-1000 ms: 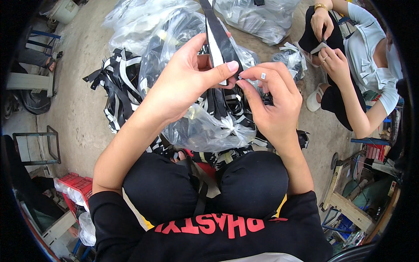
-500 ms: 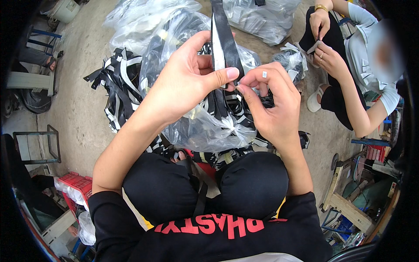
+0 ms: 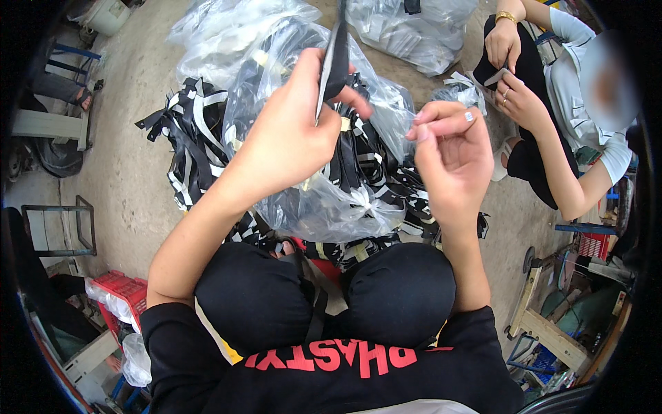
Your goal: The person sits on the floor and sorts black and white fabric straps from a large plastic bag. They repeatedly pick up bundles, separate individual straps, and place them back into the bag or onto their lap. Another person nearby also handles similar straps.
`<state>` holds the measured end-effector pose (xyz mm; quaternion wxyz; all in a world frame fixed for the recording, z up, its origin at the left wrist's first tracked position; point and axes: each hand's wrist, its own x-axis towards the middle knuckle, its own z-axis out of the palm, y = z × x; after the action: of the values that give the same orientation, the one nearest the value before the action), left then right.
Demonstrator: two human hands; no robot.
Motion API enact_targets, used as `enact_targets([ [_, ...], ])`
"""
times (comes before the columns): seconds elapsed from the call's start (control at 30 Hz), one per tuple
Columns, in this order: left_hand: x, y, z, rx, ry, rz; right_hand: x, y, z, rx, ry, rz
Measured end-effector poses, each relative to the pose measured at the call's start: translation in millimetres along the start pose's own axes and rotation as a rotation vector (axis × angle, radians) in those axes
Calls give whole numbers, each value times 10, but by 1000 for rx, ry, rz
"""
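My left hand (image 3: 293, 124) is raised over the pile, gripping a black strip with a light edge (image 3: 336, 65) between thumb and fingers. The strip stands up past the top of the picture, seen nearly edge-on. To its right, my right hand (image 3: 455, 155) is closed in a pinch, apart from the strip. Anything between those fingertips is too small to make out. A small white patch sits on one of its fingers. Beneath both hands lies a clear plastic bag (image 3: 296, 210) with black-and-white strips (image 3: 352, 155) in and around it.
More strips (image 3: 189, 138) hang in a heap at the left of the bag. Other clear bags (image 3: 414, 34) lie beyond. On the right a co-worker's hands (image 3: 507, 76) hold a small grey piece. A red crate (image 3: 124, 293) stands lower left, a wooden-framed cart (image 3: 552, 331) lower right.
My right hand has come away from the strip's lower end, moving right and slightly down. My left hand has turned, tilting the strip edge-on and shifting it a little left.
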<state>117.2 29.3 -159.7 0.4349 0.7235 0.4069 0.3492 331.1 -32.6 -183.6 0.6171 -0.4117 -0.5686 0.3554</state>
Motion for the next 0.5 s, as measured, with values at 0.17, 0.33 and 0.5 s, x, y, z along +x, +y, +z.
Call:
enact_targets([
  [0.17,-94,-60,97,386,-164,175,71,31,-54,459,220,256],
  [0.33,-133,-95,146,527,-291,149,91,10,-73,521,222,278],
  [0.5,-81,-206,278,-61,-199,171,44,69,30,287,114,235],
])
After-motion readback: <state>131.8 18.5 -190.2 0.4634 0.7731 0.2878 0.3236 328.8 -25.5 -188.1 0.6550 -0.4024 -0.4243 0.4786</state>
